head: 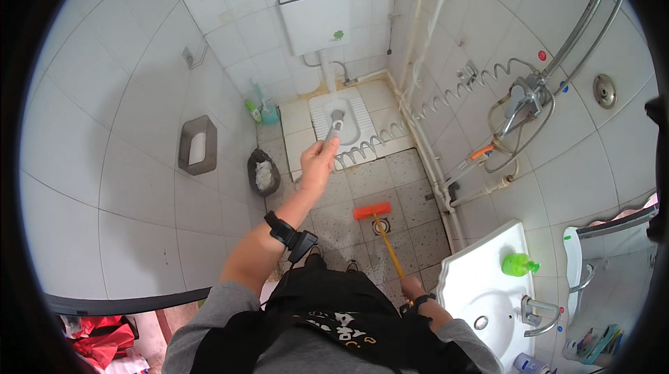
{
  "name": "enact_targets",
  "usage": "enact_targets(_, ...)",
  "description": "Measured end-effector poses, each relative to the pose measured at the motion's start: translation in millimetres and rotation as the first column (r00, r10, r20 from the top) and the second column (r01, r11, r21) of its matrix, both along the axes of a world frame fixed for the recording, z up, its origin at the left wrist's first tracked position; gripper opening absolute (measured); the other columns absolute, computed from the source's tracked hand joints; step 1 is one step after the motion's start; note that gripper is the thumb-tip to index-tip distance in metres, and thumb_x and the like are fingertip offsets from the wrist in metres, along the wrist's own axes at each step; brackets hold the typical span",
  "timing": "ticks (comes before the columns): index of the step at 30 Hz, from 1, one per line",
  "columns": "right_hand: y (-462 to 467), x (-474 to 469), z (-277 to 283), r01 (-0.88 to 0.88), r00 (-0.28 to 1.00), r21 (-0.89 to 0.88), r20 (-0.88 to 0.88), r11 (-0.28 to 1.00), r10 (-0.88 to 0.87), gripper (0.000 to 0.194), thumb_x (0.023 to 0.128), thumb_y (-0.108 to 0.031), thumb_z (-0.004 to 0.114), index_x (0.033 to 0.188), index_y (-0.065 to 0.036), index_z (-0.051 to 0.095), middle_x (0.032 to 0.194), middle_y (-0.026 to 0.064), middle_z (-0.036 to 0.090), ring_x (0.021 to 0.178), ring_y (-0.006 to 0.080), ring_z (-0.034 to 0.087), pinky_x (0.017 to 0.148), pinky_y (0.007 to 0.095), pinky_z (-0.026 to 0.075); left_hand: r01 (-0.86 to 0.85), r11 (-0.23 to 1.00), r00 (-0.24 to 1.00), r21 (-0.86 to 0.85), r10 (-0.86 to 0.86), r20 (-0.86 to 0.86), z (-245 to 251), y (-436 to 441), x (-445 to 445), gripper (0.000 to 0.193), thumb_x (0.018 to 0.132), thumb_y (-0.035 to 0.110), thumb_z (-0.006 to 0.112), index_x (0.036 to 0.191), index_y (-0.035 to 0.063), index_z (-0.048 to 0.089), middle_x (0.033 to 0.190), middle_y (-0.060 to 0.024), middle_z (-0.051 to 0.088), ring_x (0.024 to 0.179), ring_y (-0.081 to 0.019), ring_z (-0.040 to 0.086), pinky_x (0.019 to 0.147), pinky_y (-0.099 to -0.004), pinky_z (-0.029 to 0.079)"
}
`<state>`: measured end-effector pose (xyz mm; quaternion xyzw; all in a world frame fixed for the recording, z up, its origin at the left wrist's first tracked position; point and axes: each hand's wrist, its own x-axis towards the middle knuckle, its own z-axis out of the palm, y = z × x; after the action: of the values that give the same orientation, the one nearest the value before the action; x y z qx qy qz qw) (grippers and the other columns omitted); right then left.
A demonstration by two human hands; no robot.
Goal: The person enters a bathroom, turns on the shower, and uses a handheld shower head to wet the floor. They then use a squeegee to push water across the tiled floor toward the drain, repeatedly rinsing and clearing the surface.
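My left hand [318,164] is stretched forward and closed around a grey handheld sprayer [333,131] with a coiled hose [389,133] running to the right wall. Behind the sprayer lies a white ceramic squat toilet [360,115], below a wall-mounted cistern [319,21]. Low at the right, my right hand [412,287] grips the yellow handle [389,246] of a floor brush or squeegee. Its orange-red head [372,210] rests on the speckled floor tiles beside a round floor drain [381,226]. Whether water leaves the sprayer I cannot tell.
A waste bin [255,178] and a toilet brush holder [270,114] stand along the left wall. At right are pipes, a shower mixer [525,97] and a white washbasin [454,274] with a green pump bottle [516,264]. A raised tiled edge surrounds the squat toilet.
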<state>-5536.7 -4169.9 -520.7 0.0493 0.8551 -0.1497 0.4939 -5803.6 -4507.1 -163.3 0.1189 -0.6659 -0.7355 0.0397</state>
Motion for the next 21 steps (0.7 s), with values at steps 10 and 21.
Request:
enact_targets(10, -63.0, 22.6, 32.5, 0.542, 0.84, -0.104, 0.052, 0.834, -0.54, 0.036, 0.089, -0.028, 0.05, 0.075, 0.003, 0.064, 0.061, 0.0156, 0.062, 0.054, 0.0284, 0.065, 0.051, 0.0396, 0.051, 0.125, 0.99, 0.967, 0.057, -0.109, -0.229, -3.7, 2.2, -56.0, 0.042, 0.088, 0.036, 0.071, 0.064, 0.0067, 0.051, 0.055, 0.0045, 0.041, 0.051, -0.0048, 0.035, 0.046, -0.0246, 0.027)
enact_targets(21, -133.9, -3.7, 40.0, 0.494, 0.867, -0.187, 0.032, 0.849, -0.498, 0.04, 0.089, -0.032, 0.053, 0.071, 0.003, 0.06, 0.062, 0.0163, 0.062, 0.052, 0.029, 0.065, 0.05, 0.0383, 0.051, 0.197, 0.974, 0.957, -0.113, -0.216, -0.195, -17.6, -64.6, -109.0, 0.042, 0.087, 0.034, 0.072, 0.064, 0.0045, 0.051, 0.055, 0.0042, 0.039, 0.052, -0.0049, 0.034, 0.047, -0.0253, 0.028)
